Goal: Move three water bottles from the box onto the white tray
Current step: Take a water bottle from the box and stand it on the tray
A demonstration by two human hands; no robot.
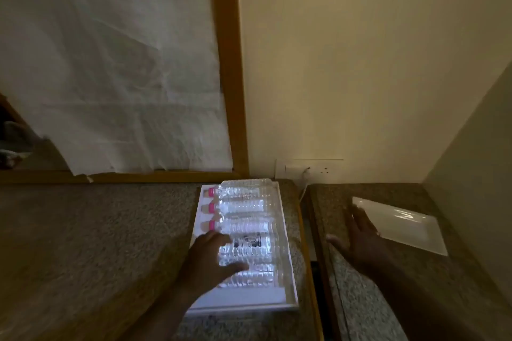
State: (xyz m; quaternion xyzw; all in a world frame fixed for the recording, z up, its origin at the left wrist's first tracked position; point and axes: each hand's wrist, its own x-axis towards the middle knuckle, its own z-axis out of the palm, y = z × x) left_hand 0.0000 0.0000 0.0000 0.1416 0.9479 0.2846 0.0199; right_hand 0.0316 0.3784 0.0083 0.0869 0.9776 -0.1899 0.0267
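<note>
Both forearms enter from the near edge. Our left hand (pixel 213 259) lies spread over the white box (pixel 289 279), fingers and thumb either side of the fourth water bottle (pixel 249 248), touching it but not closed around it. Our right hand (pixel 360 238) hovers flat and unclenched, holding nothing, its fingertips over the near left corner of the white tray (pixel 407 227).

Box, shallow, white-walled, on the left counter (pixel 97 243): we count five or six clear bottles lying on their sides, packed in a row from far to near; blur prevents an exact count. Three far bottles show pink caps (pixel 212 207) pointing left. A bare strip of box floor remains at the near end.

Tray, rectangular, set askew on the right counter (pixel 360 299): no bottles on it.

A narrow gap with wooden edging (pixel 307 243) separates the two counters. Open granite surrounds the tray. A wall socket (pixel 309 169) sits just beyond the box.
</note>
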